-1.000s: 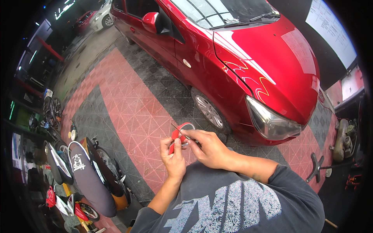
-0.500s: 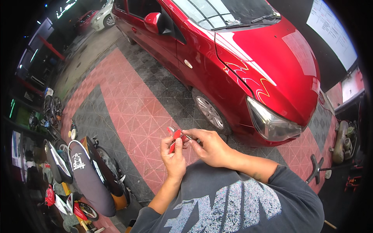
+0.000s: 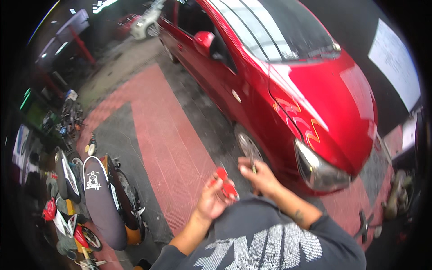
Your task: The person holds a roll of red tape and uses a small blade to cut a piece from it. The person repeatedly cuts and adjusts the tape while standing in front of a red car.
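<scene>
In front of my dark shirt, my left hand [image 3: 212, 200] is closed on a small bright red piece [image 3: 228, 188] with a pale edge. Its kind is not clear; part of it stands up past my fingertips, and blur softens its outline. To the right, apart from it, my right hand [image 3: 263, 176] pinches a thin, narrow tool [image 3: 253, 165], dark with a lighter tip, whose kind I cannot make out. Beyond both hands stands a shiny red car [image 3: 279, 121], its front wheel [image 3: 246, 145] just past my right hand. Neither hand touches the car.
The floor [image 3: 166, 130] is laid with red and dark grey tiles. Motorbike parts, with a dark seat [image 3: 104, 202] among them, crowd the lower left. A white board [image 3: 396, 63] hangs on the dark wall at right. Farther back stands a white car [image 3: 146, 24].
My hands have come apart: the right one drew the thin tool away to the right from the red piece. The view has shifted, and the car appears lower and farther right.
</scene>
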`<state>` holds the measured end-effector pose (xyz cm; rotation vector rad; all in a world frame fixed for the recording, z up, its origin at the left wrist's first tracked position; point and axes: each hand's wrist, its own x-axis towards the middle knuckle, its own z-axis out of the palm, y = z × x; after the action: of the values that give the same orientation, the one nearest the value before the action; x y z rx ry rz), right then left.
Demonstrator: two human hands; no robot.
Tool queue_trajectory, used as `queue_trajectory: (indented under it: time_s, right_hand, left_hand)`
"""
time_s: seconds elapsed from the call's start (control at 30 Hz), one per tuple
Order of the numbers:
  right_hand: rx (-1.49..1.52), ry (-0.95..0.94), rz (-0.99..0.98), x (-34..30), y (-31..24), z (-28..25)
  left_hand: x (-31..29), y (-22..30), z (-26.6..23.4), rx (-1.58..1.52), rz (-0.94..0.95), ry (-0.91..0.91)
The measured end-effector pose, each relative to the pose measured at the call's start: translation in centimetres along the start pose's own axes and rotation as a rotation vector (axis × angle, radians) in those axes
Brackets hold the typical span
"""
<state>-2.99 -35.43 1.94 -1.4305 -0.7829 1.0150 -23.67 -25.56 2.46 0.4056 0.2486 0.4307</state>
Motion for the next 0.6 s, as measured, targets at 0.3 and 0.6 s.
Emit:
queue_trajectory:
  time_s: [0.3, 0.6]
  right_hand:
    - [0.403, -0.427, 0.336, -1.2, 0.5, 1.4]
    - [0.152, -0.170, -0.005, 0.2, -3.5, 1.5]
  left_hand:
    - [-1.5, 0.1, -0.3, -0.096, -0.116, -0.237]
    - [-5.6, 2.7, -2.1, 0.226, 0.182, 0.066]
